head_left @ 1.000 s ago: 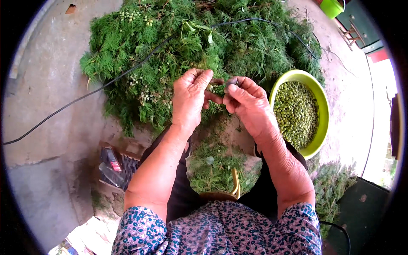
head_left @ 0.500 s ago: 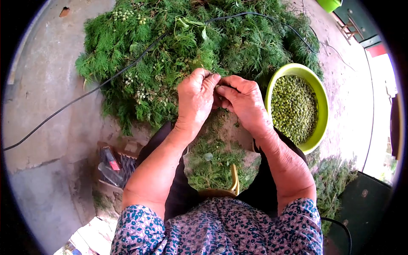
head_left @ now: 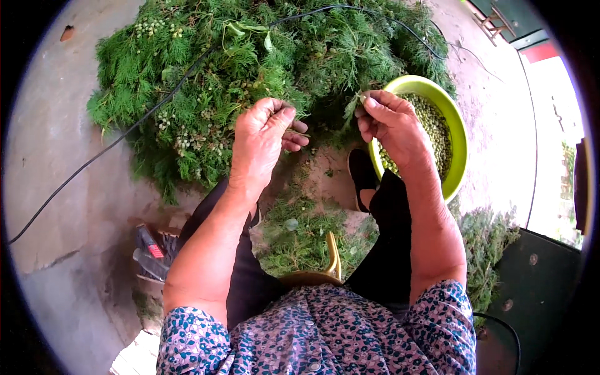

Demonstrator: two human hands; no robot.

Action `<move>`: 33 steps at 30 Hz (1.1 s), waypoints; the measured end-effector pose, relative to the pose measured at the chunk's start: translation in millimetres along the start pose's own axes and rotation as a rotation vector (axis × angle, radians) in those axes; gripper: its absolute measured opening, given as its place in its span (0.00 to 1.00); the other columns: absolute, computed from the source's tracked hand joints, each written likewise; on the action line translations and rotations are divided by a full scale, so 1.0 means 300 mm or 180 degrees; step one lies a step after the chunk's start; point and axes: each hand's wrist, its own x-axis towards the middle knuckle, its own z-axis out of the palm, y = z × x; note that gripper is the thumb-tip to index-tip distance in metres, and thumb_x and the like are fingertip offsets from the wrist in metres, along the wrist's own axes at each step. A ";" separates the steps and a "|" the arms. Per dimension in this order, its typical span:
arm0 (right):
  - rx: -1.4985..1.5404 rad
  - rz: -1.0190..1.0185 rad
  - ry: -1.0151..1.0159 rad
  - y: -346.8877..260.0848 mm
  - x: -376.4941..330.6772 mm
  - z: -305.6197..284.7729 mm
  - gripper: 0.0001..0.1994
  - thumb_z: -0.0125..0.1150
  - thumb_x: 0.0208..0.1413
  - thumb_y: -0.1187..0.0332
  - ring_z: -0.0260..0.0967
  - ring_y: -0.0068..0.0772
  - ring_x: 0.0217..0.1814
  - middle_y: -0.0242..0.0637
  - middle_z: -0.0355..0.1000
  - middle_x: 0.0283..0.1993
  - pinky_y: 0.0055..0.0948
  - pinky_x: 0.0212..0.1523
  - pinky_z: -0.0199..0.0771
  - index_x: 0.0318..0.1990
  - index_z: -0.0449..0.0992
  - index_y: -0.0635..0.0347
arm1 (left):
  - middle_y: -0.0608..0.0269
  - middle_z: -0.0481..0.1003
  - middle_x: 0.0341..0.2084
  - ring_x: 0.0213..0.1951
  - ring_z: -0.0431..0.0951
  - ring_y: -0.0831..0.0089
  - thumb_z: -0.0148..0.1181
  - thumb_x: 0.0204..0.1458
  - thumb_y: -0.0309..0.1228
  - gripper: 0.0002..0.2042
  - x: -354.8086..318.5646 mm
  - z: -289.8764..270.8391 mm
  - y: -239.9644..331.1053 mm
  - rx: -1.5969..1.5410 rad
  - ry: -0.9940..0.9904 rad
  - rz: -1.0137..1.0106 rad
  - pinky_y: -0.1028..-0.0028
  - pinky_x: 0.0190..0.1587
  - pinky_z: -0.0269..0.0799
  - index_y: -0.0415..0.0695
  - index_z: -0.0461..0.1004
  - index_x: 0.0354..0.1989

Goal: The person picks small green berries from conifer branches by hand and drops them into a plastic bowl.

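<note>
A bare concrete floor (head_left: 56,162) carries a big heap of feathery green branches (head_left: 237,69), with a black cable (head_left: 125,134) running across it. The left hand (head_left: 262,140) hovers over the heap's near edge, fingers curled together on a thin sprig (head_left: 299,133). The right hand (head_left: 390,122) pinches a small green sprig tip (head_left: 357,103) between thumb and fingers, just over the rim of the lime-green bowl (head_left: 461,144). The bowl holds a mass of small green berries (head_left: 434,134). A loose pinch could drop pickings onto the floor beside the bowl. Stripped sprigs (head_left: 300,234) lie between the legs.
</note>
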 end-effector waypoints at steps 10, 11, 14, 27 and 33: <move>-0.0517 -0.0028 -0.0086 0.016 -0.071 0.103 0.08 0.53 0.51 0.74 0.65 0.20 0.20 0.35 0.70 0.25 0.19 0.20 0.68 0.38 0.72 0.68 | 0.73 0.69 0.16 0.17 0.65 0.86 0.58 0.48 0.34 0.09 -0.014 0.083 0.010 0.1319 -0.0587 0.0354 0.84 0.18 0.60 0.41 0.73 0.31; -0.0742 -0.0055 -0.0086 0.016 -0.070 0.103 0.08 0.54 0.51 0.74 0.65 0.21 0.19 0.36 0.70 0.25 0.19 0.19 0.67 0.38 0.72 0.68 | 0.74 0.68 0.15 0.17 0.65 0.86 0.58 0.48 0.34 0.08 -0.014 0.082 0.006 0.1331 -0.0549 0.0402 0.84 0.18 0.60 0.42 0.73 0.28; -0.1398 -0.0250 0.0303 -0.003 -0.057 0.073 0.10 0.54 0.51 0.73 0.66 0.22 0.18 0.38 0.71 0.26 0.18 0.16 0.66 0.39 0.72 0.70 | 0.73 0.66 0.12 0.15 0.63 0.87 0.57 0.49 0.33 0.08 -0.027 0.086 0.017 0.1345 -0.0755 0.0391 0.84 0.17 0.58 0.42 0.73 0.25; -0.3327 -0.0954 0.2644 -0.068 -0.021 -0.537 0.24 0.55 0.48 0.60 0.59 0.30 0.50 0.42 0.64 0.46 0.25 0.53 0.55 0.50 0.66 0.65 | 0.48 0.62 0.51 0.48 0.68 0.55 0.56 0.43 0.23 0.27 -0.234 0.202 -0.255 0.2035 -0.3197 0.1007 0.66 0.48 0.68 0.41 0.59 0.55; -0.3518 -0.1523 0.2146 -0.037 0.047 -0.497 0.19 0.57 0.48 0.62 0.65 0.26 0.41 0.38 0.71 0.39 0.22 0.44 0.63 0.44 0.71 0.68 | 0.51 0.74 0.34 0.35 0.75 0.59 0.57 0.43 0.28 0.05 -0.184 0.165 -0.192 0.2244 -0.3534 0.0861 0.68 0.38 0.73 0.40 0.74 0.26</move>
